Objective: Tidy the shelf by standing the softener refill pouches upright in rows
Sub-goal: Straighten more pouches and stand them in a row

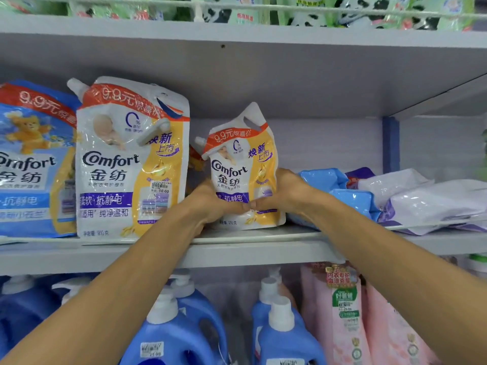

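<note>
Centre of frame: 1 white-and-yellow Comfort pouch [243, 167] stood upright on the middle shelf [263, 242], set back from the front edge, spout at its upper left. The left hand [210, 202] and right hand [286, 192] gripped its lower half from either side. The fingers [232, 207] curled round the pouch, and the tips of both hands met across its front. Any fingers behind the pouch were hidden.

Upright pouches counted: 3.
- the held one;
- a second white-and-yellow pouch [131, 159] just left of it at the shelf's front edge, with a price sticker on it;
- a blue pouch [31, 159] at far left, touching the second and cut off by the frame edge.

An orange sliver showed between the two white-and-yellow pouches. It was too hidden to identify.

Right of frame, same shelf: pouches lay flat in a heap. There were 2 blue flat pouches [342, 192] just beside the right hand and white-and-purple flat pouches [434, 198] further right, count unclear.

Lower frame: at least 5 blue pump bottles [171, 335], partly hidden by the forearms. At least 2 pink pouches [342, 312] at lower right, cut off at the bottom edge.

Top of frame: green-printed packs [245, 11] behind a wire rail, blurred and not countable.
</note>
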{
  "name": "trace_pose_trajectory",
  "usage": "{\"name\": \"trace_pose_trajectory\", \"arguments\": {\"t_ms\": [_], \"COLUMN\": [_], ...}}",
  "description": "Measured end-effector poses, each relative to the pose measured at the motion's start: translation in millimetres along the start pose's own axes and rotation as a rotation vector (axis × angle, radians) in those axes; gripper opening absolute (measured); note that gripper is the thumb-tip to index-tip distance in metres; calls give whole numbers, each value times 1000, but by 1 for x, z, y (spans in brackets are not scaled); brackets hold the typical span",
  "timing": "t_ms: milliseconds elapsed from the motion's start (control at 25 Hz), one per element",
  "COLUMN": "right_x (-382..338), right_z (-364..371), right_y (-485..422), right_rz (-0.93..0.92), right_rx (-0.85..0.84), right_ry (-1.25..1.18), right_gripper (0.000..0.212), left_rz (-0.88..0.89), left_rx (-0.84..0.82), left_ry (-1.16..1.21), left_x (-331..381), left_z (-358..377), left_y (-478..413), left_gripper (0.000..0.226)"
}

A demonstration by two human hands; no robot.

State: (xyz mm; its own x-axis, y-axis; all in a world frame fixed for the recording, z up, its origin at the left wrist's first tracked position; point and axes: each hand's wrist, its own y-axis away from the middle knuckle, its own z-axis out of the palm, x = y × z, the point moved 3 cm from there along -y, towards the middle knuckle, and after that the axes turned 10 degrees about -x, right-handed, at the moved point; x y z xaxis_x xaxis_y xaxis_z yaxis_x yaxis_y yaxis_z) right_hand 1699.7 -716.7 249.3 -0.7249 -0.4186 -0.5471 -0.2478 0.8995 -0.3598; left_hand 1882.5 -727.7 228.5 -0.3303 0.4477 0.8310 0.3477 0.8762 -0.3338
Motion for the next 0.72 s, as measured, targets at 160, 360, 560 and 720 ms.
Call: {"name": "trace_pose_trajectory", "arguments": {"t_ms": [160, 360, 560, 720], "right_x": [9, 14, 9, -20], "right_z": [12, 18, 27, -4], "right_y": [-26, -48, -29, 10], "right_rz": [83, 156, 154, 35], "right_rx": [91, 29, 96, 97], "right_ry": [-21, 3, -66, -29], "right_gripper": [71, 71, 69, 49], "left_rz": [-6, -17, -54, -171], "left_rx": [57, 105, 138, 47], "left_ry": [-109, -219, -205, -341], "left_x": [2, -3, -10, 17], "left_z": [0, -2, -1, -1], "left_y": [-11, -21, -17, -7], "left_gripper": [64, 59, 64, 51]}}
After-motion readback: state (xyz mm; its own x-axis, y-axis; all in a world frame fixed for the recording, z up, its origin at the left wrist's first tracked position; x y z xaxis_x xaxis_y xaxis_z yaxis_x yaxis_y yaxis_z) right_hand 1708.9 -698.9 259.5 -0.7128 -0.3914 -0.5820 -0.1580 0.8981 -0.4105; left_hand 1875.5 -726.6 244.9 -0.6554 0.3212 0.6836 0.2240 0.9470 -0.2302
